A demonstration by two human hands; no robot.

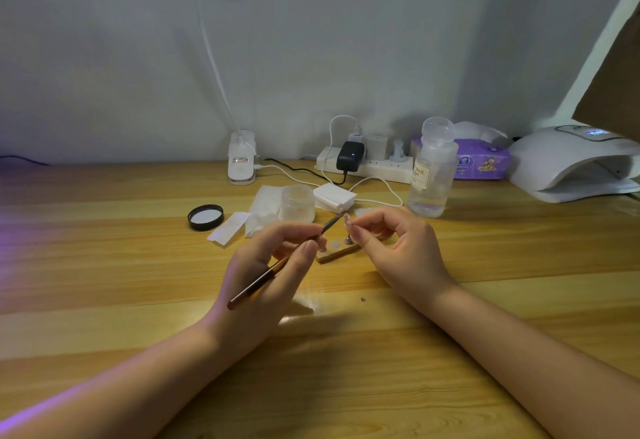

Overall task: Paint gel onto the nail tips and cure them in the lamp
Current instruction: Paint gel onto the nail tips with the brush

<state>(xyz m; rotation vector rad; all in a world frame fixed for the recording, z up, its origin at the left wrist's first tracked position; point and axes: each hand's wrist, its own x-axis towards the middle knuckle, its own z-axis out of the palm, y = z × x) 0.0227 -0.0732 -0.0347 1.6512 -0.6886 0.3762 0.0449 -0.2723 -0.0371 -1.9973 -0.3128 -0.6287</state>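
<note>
Nail tip (347,220), a small pale pinkish one, is pinched between the thumb and fingertips of the right hand (398,251), held up just above the desk in the middle of the view. The left hand (273,272) grips a slim brush with a coppery-brown handle (277,267) like a pen, and the dark tip end sits right at the nail tip, looks like touching but it's a bit blurry so can't swear to it. Right under both hands there's a little light wooden holder block (337,253) lying on the wooden desk (346,369), with a round grey disc on top and a small metal stand (348,240) on it. Just behind that is a small frosted clear jar (298,204) with its lid off, sitting next to some white tissue (265,205) and a stack of white cotton pads (334,197). The black round lid (205,217) lies inside-up off to the left. A tall clear plastic pump bottle (433,168) with a label reading NAIL stands to the right. Further back along the wall: a white power strip (367,167) with a black adapter plugged in, a purple tissue pack (483,160), and the white clip base of a desk lamp (241,158). The white dome-shaped curing lamp (571,165) is at the far right, well apart from the hands.
</note>
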